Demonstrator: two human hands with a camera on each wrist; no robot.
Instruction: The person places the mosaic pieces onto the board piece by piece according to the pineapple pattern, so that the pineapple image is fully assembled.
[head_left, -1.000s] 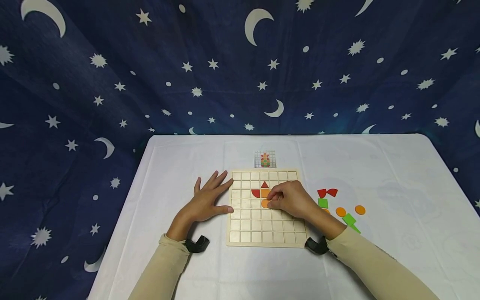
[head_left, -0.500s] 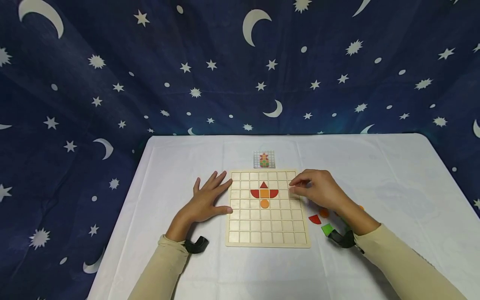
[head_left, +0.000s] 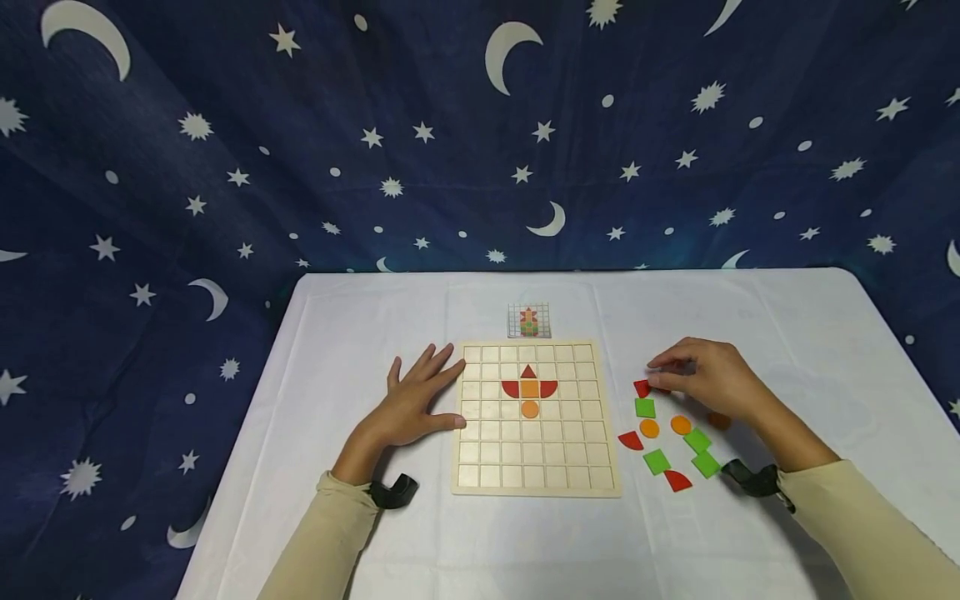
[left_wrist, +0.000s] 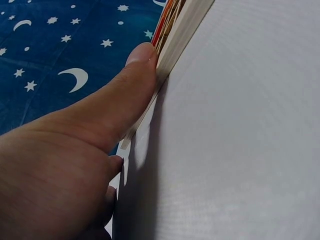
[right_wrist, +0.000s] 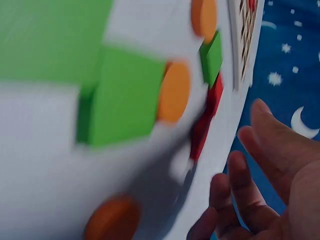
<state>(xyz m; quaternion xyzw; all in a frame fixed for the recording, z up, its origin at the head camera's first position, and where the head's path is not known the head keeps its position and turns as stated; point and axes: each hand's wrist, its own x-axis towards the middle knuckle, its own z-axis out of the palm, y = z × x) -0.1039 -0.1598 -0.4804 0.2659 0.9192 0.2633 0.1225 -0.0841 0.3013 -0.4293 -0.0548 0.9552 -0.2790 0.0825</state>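
Note:
A wooden grid board [head_left: 487, 454] lies mid-table. On it are a red triangle [head_left: 528, 372], an orange square [head_left: 529, 389] flanked by two red quarter-circles [head_left: 549, 389], and an orange disc [head_left: 530, 409] below. My left hand [head_left: 412, 406] has its fingers spread, with index fingertip and thumb at the board's left edge; in the left wrist view the thumb [left_wrist: 122, 90] lies against that edge. Right of the board, my right hand [head_left: 708, 373] hovers over the loose red pieces [head_left: 641, 388]. In the right wrist view its fingers are loosely bent, apart from the thumb, and hold nothing.
Loose green squares [head_left: 657, 462], orange discs [head_left: 649, 428] and red quarter-circles [head_left: 678, 481] are scattered right of the board. Behind the board lies a small picture card [head_left: 528, 320] with a coloured pattern on a grid. A dark star-patterned cloth [head_left: 450, 150] hangs behind the white table.
My right hand has let go of a red quarter-circle at the right of the orange square and moved right, off the board, to the loose pieces. The left hand has stayed put.

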